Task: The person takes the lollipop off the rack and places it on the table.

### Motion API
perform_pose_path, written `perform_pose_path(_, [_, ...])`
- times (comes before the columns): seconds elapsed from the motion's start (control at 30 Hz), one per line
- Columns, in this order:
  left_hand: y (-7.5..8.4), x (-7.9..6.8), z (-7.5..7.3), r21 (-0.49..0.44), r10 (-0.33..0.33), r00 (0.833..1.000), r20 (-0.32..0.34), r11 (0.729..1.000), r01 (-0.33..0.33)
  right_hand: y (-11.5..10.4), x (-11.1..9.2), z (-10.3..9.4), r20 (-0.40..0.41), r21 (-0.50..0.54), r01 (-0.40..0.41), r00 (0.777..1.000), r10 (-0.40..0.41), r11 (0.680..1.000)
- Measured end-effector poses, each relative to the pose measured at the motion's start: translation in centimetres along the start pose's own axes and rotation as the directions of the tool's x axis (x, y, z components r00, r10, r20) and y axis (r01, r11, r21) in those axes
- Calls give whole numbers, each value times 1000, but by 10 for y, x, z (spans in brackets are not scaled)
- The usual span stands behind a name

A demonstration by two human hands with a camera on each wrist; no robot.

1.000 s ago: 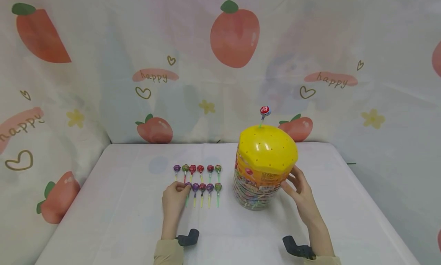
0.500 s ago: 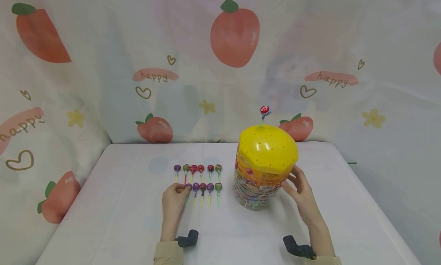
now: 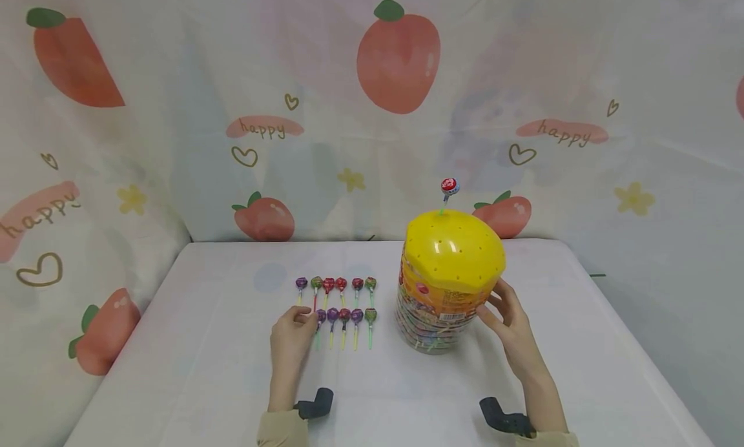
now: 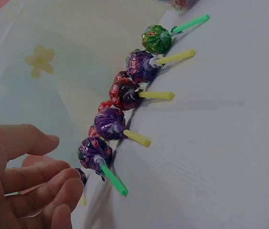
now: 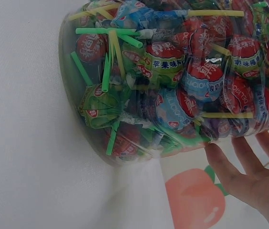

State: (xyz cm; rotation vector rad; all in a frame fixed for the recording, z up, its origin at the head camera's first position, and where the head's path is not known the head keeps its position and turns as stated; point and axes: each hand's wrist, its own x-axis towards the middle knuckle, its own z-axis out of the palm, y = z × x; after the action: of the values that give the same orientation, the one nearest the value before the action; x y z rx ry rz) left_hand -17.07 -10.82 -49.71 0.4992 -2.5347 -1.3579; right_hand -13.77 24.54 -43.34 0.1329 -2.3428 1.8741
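My left hand point(image 3: 292, 334) is beside the leftmost lollipop point(image 4: 95, 153) of the near row, which has a purple wrapper and a green stick. In the left wrist view, thumb and fingers stand apart with nothing between them. Other lollipops of that row lie to the right, among them a green-wrapped one point(image 3: 371, 315). On the right a clear jar point(image 3: 433, 331) full of lollipops stands under a yellow lid point(image 3: 453, 253) with small holes. My right hand point(image 3: 514, 334) touches the jar's right side with extended fingertips. One lollipop point(image 3: 449, 187) sticks upright from the lid's back.
Behind the near row lies a second row of lollipops, with a purple one point(image 3: 301, 283) at its left end. The white table point(image 3: 221, 343) reaches back to a patterned curtain point(image 3: 314, 59). Dark wrist mounts point(image 3: 314, 405) sit on both forearms.
My left hand has let go of the purple lollipop and drawn slightly left, so more of its head shows. The right hand stays at the jar. The head view shifts a little.
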Motion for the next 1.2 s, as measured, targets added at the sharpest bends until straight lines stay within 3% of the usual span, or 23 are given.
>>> perform_pose_path(0.37, [34, -12, -5, -97, 110, 993, -46, 989, -114, 1, -1, -2, -6, 3, -9, 1000, 9, 1000])
perform_pose_path(0.67, [65, -26, -12, -177, 271, 957, -106, 942, -286, 0, -2, -1, -4, 3, -3, 1000, 3, 1000])
perform_pose_path(0.87, [90, -32, -17, -236, 374, 913, -162, 884, -403, -2, -1, 0, -3, 4, -1, 1000, 1, 1000])
perform_pose_path(1.2, [134, -34, -14, -408, 505, 844, -179, 743, -531, -2, -1, 0, -2, 6, -5, 1000, 5, 1000])
